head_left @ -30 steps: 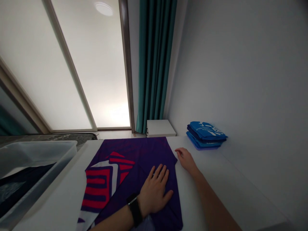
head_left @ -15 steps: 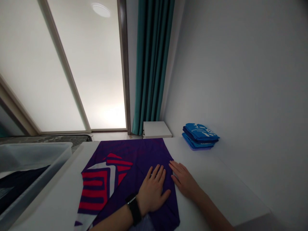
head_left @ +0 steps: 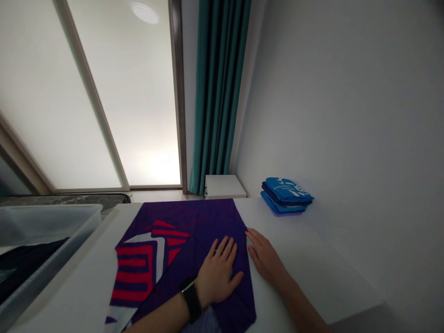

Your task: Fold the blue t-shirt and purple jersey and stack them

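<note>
White table (head_left: 305,263), purple cloth (head_left: 208,217) with red stripes, left hand (head_left: 217,275) spread flat on it, right hand (head_left: 265,256) open at its edge, folded blue stack (head_left: 286,196), white lettering (head_left: 287,187) unreadable

The person's left hand (head_left: 217,276), a black wristwatch (head_left: 191,299) on its wrist, lies flat with spread fingers on a folded purple cloth (head_left: 204,217) printed with red and white stripes (head_left: 133,273), while the right hand (head_left: 264,256) rests on the white table (head_left: 305,259), its fingertips just at the cloth's edge. Left of the left hand sits a translucent plastic bin (head_left: 45,222) holding dark clothing (head_left: 27,259), and well beyond the right hand a stack of folded blue garments (head_left: 286,196) stands against the wall (head_left: 347,115).
</note>
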Demonstrator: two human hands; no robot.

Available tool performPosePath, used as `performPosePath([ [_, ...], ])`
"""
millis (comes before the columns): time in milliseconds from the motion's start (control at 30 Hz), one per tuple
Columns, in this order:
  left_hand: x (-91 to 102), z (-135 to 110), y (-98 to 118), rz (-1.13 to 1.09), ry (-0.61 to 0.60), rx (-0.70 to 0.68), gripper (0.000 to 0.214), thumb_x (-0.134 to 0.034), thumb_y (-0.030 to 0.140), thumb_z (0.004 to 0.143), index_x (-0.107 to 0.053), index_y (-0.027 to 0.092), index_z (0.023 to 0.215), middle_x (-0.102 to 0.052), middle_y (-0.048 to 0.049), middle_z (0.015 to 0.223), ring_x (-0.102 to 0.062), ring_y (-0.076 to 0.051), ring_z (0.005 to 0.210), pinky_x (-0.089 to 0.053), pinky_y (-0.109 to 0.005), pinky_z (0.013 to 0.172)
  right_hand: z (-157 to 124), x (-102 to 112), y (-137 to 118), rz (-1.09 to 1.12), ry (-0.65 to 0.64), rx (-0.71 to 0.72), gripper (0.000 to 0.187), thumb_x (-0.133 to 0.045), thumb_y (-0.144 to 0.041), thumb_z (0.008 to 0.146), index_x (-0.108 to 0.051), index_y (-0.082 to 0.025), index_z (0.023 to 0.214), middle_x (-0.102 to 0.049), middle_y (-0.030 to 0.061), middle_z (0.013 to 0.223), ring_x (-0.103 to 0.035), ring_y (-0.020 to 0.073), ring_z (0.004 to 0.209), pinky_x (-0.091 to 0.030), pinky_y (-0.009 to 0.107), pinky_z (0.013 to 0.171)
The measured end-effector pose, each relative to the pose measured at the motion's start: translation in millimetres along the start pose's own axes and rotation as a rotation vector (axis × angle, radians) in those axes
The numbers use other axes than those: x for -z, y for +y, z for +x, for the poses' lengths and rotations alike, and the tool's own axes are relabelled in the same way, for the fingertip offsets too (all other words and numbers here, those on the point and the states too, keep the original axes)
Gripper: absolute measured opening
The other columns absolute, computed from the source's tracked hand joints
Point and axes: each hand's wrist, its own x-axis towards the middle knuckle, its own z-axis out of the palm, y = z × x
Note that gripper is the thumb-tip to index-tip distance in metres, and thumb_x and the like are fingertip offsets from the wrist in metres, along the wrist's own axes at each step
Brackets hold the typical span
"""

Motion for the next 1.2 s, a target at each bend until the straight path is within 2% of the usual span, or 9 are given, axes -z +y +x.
performPosePath([
  [167,1.9,0,0,-0.012,-0.024,0.002,0.070,-0.031,0.061,0.096,-0.033,0.016,0.150,-0.030,-0.0100,0.157,-0.019,-0.027,0.147,-0.016,-0.048,0.120,-1,-2,0,-0.019,-0.071,0.042,0.045,-0.038,-0.035,0.099,-0.047,-0.020,0.141,-0.048,0.0096,0.146,-0.040,0.0234,0.137,-0.034,0.046,0.113],
  [467,9.6,0,1,-0.048,-0.045,-0.002,0.069,-0.029,0.061,0.097,-0.034,0.015,0.149,-0.032,-0.0109,0.156,-0.021,-0.026,0.147,-0.016,-0.047,0.120,-3,-12,8,-0.051,-0.041,0.051,0.044,-0.040,-0.037,0.098,-0.050,-0.021,0.137,-0.051,0.0101,0.143,-0.045,0.0246,0.133,-0.034,0.046,0.111],
  [600,32.4,1,-16,-0.041,-0.027,0.019,0.064,-0.029,0.057,0.099,-0.037,0.016,0.147,-0.037,-0.0108,0.154,-0.024,-0.025,0.146,-0.019,-0.046,0.119,-4,-13,10,-0.082,0.017,0.061,0.045,-0.039,-0.038,0.098,-0.048,-0.020,0.138,-0.054,0.0104,0.141,-0.047,0.0240,0.131,-0.035,0.045,0.109],
  [733,65.7,-11,-52,-0.016,-0.078,0.048,0.057,-0.036,0.048,0.100,-0.036,0.016,0.147,-0.037,-0.0102,0.154,-0.028,-0.024,0.145,-0.020,-0.046,0.119,2,-12,6,-0.119,0.092,0.084,0.046,-0.036,-0.035,0.099,-0.045,-0.018,0.140,-0.055,0.0113,0.139,-0.045,0.0236,0.132,-0.031,0.046,0.111],
  [833,79.3,-30,-79,-0.004,-0.147,0.069,0.059,-0.042,0.044,0.098,-0.033,0.016,0.149,-0.033,-0.0112,0.156,-0.026,-0.025,0.145,-0.022,-0.046,0.118,11,-11,-6,-0.100,0.071,0.110,0.043,-0.035,-0.033,0.099,-0.048,-0.020,0.137,-0.055,0.0100,0.139,-0.045,0.0225,0.132,-0.028,0.045,0.112],
  [933,76.4,-51,-96,0.006,-0.162,0.069,0.061,-0.044,0.045,0.098,-0.030,0.018,0.151,-0.031,-0.0117,0.157,-0.026,-0.027,0.145,-0.022,-0.047,0.118,26,-11,-28,-0.044,0.002,0.130,0.038,-0.037,-0.031,0.098,-0.054,-0.022,0.131,-0.055,0.0087,0.139,-0.046,0.0227,0.132,-0.030,0.046,0.112],
  [1067,63.2,-67,-104,0.010,-0.103,0.080,0.062,-0.046,0.043,0.097,-0.029,0.019,0.151,-0.033,-0.0123,0.156,-0.028,-0.028,0.144,-0.024,-0.048,0.117,51,-13,-60,0.041,-0.084,0.166,0.038,-0.037,-0.022,0.096,-0.058,-0.022,0.127,-0.059,0.0085,0.135,-0.048,0.0228,0.130,-0.030,0.048,0.111],
  [1200,58.2,-73,-102,-0.002,-0.054,0.097,0.060,-0.047,0.041,0.097,-0.031,0.020,0.150,-0.035,-0.0106,0.155,-0.033,-0.028,0.142,-0.029,-0.048,0.116,77,-18,-84,0.088,-0.143,0.226,0.039,-0.038,-0.013,0.093,-0.059,-0.022,0.125,-0.062,0.0086,0.130,-0.050,0.0223,0.127,-0.030,0.049,0.111],
])
